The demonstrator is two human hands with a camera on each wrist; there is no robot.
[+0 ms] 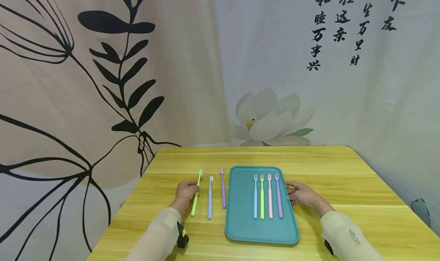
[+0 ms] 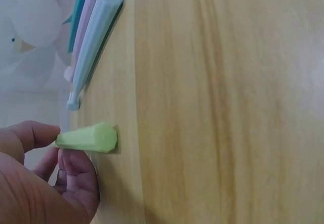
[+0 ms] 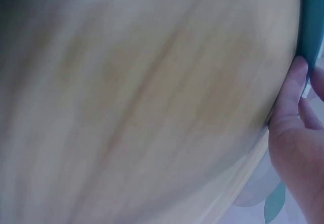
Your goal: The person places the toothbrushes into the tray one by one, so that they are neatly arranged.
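Observation:
My left hand (image 1: 186, 194) pinches a light green toothbrush (image 1: 194, 204) between thumb and fingers, its bristle head pointing away; the handle end (image 2: 104, 137) stands close over the table in the left wrist view. To its right lie a blue toothbrush (image 1: 210, 201) and a purple toothbrush (image 1: 223, 192). My right hand (image 1: 304, 195) holds the right rim of the teal tray (image 1: 240, 230), fingers at its edge. On the tray's right half lie a blue toothbrush (image 1: 255, 200), a green toothbrush (image 1: 262, 200), a pink toothbrush (image 1: 270, 200) and a purple toothbrush (image 1: 279, 200), side by side.
Everything lies on a wood-grain table (image 1: 330, 169) with rounded far corners. Behind it hangs a printed curtain (image 1: 185, 81) with plants, a lotus and writing. Bare tray surface shows left of the row of toothbrushes.

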